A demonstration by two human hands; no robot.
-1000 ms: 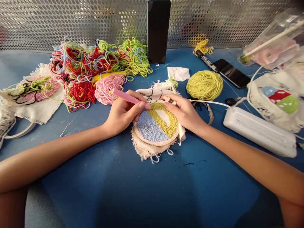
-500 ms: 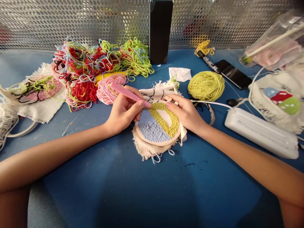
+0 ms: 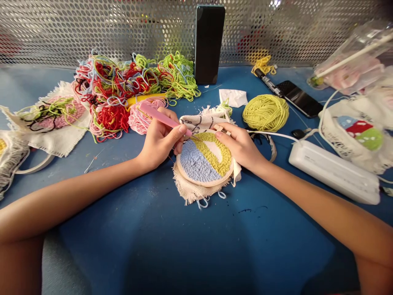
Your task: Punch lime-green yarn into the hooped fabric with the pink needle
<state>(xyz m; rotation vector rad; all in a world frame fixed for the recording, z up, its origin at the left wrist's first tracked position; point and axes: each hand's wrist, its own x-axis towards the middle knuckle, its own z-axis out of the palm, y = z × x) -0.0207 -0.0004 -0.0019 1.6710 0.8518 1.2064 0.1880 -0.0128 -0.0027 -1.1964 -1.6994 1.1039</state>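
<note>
My left hand (image 3: 162,137) is closed round a pink punch needle (image 3: 161,117). Its thin metal tip meets or hovers just over the upper part of the looped yarn; I cannot tell if it is pushed in. My right hand (image 3: 238,141) grips the right rim of a round embroidery hoop (image 3: 204,184), thumb on top and fingers mostly hidden underneath. Inside the hoop, the cloth carries light blue loops (image 3: 196,164) at lower left and yellow-green loops (image 3: 225,162) at right, around a bare pale patch (image 3: 214,150). Frayed cloth (image 3: 187,190) hangs out below.
Tangled yarn (image 3: 104,88) and a pink skein (image 3: 141,116) lie at back left, a yellow-green ball (image 3: 265,112) at right. A phone (image 3: 210,45) stands against the perforated metal panel (image 3: 147,28). A white power strip (image 3: 333,172) and another phone (image 3: 299,98) lie at right.
The needle's tip has lifted a little, with more of its metal showing. My right hand keeps the same grip on the hoop. The whole view has shifted slightly.
</note>
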